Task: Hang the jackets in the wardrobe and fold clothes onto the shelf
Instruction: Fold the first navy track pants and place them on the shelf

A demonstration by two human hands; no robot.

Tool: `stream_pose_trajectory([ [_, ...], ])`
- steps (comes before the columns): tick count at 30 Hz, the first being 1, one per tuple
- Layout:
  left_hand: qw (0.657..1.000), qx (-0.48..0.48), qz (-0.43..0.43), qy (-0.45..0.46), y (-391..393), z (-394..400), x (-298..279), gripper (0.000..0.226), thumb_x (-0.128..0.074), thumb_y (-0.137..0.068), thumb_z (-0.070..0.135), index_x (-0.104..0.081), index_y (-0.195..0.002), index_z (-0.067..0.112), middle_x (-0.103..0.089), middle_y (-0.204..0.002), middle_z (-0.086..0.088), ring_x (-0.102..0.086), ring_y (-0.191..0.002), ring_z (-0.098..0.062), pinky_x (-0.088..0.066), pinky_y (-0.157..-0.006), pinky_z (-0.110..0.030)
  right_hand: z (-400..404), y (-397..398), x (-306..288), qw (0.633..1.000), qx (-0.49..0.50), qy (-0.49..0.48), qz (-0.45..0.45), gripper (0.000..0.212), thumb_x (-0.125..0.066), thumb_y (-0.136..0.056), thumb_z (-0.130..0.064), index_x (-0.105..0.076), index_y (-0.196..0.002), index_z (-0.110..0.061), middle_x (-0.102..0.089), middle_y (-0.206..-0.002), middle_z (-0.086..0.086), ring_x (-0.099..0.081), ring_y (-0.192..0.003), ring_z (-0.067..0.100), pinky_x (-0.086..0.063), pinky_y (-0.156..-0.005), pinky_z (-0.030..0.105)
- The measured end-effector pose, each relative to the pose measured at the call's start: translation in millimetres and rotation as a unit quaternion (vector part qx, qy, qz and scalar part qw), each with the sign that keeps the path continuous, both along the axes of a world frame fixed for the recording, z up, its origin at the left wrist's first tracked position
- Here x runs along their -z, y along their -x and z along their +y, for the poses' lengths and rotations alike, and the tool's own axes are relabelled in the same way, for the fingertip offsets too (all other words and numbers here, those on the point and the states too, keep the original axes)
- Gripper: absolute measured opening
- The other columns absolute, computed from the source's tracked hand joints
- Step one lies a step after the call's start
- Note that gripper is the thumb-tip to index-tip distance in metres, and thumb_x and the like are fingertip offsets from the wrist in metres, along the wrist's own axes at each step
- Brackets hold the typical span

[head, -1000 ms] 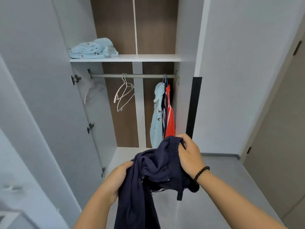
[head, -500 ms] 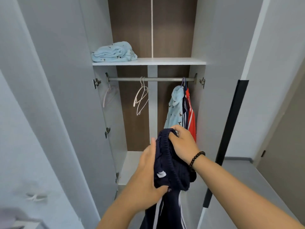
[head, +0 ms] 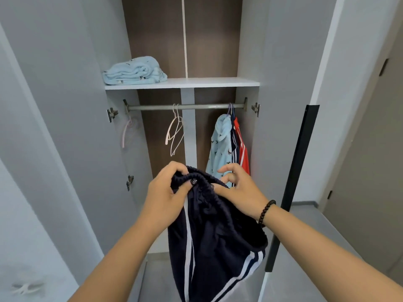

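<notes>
Navy trousers (head: 213, 247), centre frame before the wardrobe, hang limp and light; left hand (head: 165, 195) and right hand (head: 239, 190) both pinch the elastic waistband, judged the soundest hold.

The white shelf (head: 209, 82) carries what looks like a folded light-blue garment (head: 135, 71).

Single head-worn view, forward and downward, close before the open wardrobe (head: 250, 51).
</notes>
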State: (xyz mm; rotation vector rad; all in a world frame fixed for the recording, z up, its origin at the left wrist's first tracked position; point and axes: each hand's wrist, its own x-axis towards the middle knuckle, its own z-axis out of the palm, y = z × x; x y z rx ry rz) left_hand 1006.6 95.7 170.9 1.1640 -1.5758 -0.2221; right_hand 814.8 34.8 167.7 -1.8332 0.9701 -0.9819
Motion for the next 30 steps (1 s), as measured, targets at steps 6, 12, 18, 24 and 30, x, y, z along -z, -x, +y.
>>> stream_pose_trajectory([
  [6, 0.999, -0.014, 0.047, -0.007, 11.5, -25.5, -25.2, 0.026, -0.068, -0.088, 0.018, -0.053, -0.078, 0.037, -0.062, -0.081, 0.012, -0.056, -0.072, -0.01, -0.041, -0.063, -0.01, 12.1, 12.1, 24.2, 0.998, -0.05, 0.029, -0.025, 0.068, -0.068, -0.066, -0.069, -0.03, -0.119, -0.049, -0.047, -0.112, -0.031, -0.06, -0.085, -0.005, -0.051, -0.078, 0.017],
  [12, 0.999, -0.029, 0.002, -0.032, 10.9, -48.7, -47.5, 0.026, -0.064, -0.092, 0.015, -0.061, -0.082, 0.038, -0.066, -0.084, 0.017, -0.06, -0.078, -0.003, -0.042, -0.066, -0.007, -1.3, 25.6, 30.7, 0.993, -0.087, 0.058, 0.056, 0.107, -0.079, -0.068, -0.04, -0.001, -0.139, -0.061, -0.032, -0.123, -0.043, -0.065, -0.092, 0.007, -0.057, -0.078, 0.023],
  [18, 0.993, 0.001, 0.001, -0.121, -23.0, -54.2, -65.5, 0.017, -0.063, -0.093, 0.013, -0.069, -0.094, 0.029, -0.069, -0.102, 0.019, -0.063, -0.099, -0.002, -0.047, -0.089, -0.022, -46.1, 65.7, -2.6, 0.954, -0.14, 0.168, 0.206, 0.054, -0.042, -0.077, 0.011, -0.059, -0.074, -0.039, -0.05, -0.098, -0.023, -0.055, -0.095, 0.002, -0.044, -0.09, 0.021],
  [24, 0.957, 0.126, -0.042, -0.258, -51.4, -38.8, -68.5, 0.021, -0.064, -0.09, 0.005, -0.074, -0.088, 0.024, -0.066, -0.124, 0.008, -0.062, -0.115, -0.013, -0.045, -0.101, -0.033, -100.3, 86.8, -51.2, 0.915, -0.148, 0.101, 0.362, 0.045, -0.039, -0.092, 0.008, -0.074, -0.091, -0.021, -0.065, -0.105, -0.006, -0.062, -0.1, 0.022, -0.051, -0.093, 0.033],
  [30, 0.94, 0.124, 0.09, -0.304, -60.2, -36.9, -72.7, 0.032, -0.072, -0.068, 0.017, -0.05, -0.079, -0.003, -0.05, -0.084, -0.017, -0.048, -0.079, -0.03, -0.038, -0.069, -0.036, -107.7, 73.0, -103.0, 0.924, -0.184, 0.056, 0.33, 0.059, -0.037, -0.083, 0.017, -0.074, -0.062, -0.024, -0.068, -0.083, -0.001, -0.061, -0.081, 0.022, -0.053, -0.086, 0.035],
])
